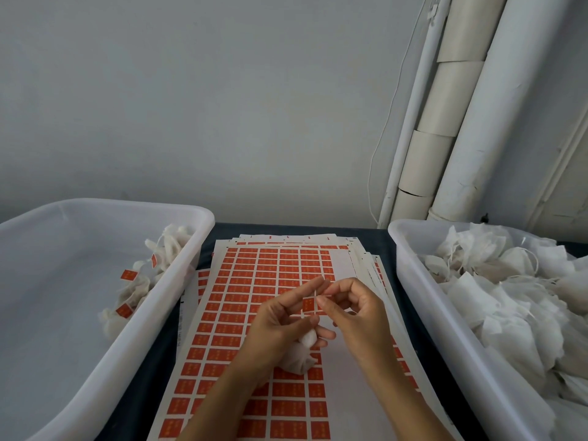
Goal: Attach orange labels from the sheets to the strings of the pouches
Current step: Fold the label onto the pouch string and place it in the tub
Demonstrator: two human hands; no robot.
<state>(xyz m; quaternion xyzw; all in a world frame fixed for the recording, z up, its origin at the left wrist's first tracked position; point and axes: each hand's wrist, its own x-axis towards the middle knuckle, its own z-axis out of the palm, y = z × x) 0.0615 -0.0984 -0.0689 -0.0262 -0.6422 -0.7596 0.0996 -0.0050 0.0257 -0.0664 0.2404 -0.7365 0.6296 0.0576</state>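
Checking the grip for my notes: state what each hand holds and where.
Left hand holds a white pouch by its gathered neck. Right hand pinches the pouch's string beside an orange label.

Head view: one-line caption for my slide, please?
Both hands pinch a string with an orange label over the sheets; left hand holds a pouch, right hand folds.

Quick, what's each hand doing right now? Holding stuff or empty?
Left hand: holds a white pouch in its lower fingers and pinches its string.
Right hand: pinches an orange label at the string.
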